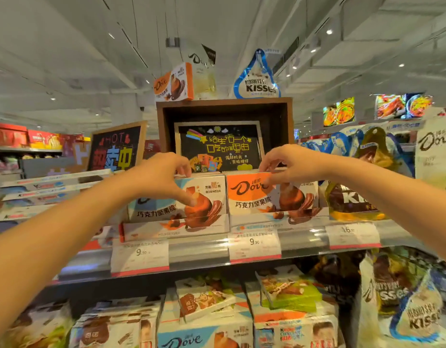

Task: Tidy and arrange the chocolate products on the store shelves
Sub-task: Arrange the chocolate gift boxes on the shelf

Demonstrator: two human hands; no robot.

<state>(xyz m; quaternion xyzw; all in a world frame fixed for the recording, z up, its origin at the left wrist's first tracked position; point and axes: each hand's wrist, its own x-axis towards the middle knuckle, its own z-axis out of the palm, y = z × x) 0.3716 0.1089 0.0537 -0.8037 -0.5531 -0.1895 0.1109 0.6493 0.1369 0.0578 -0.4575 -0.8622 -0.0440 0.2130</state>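
Far left shelf: flat white cardboard chocolate boxes with blue and red print (48, 189) lie stacked in slanting rows, well apart from both hands.
Chalkboard sign: a wood-framed black board with coloured lettering (116, 148) stands tilted behind the left forearm.
Left hand: the left hand (161, 177) reaches to the upright blue-and-white Dove cardboard box (191, 199); fingers curl over its top edge, the thumb presses its glossy front face, so it pinches the box.
Blue box position: it stands at the front of its row on the upper shelf, in a low cardboard display tray (176, 228), touching the orange box beside it.
Centre back: a dark brown wooden open-fronted crate (224, 106) holds a second framed chalkboard; small gap between it and the box tops.
Right hand: the right hand (289, 162) pinches the top edge of the upright orange-and-white Dove cardboard box (252, 194), fingers bent behind, thumb on the front.
Shelf edge: a clear plastic rail with white paper price tags (254, 244) runs just below both boxes.
Right side: shiny crinkled foil Kisses bags (352, 202) crowd just beside the orange box, leaving little room there.
Lower shelf: flat green, white and blue boxes (287, 292) lie loosely piled, some tilted.
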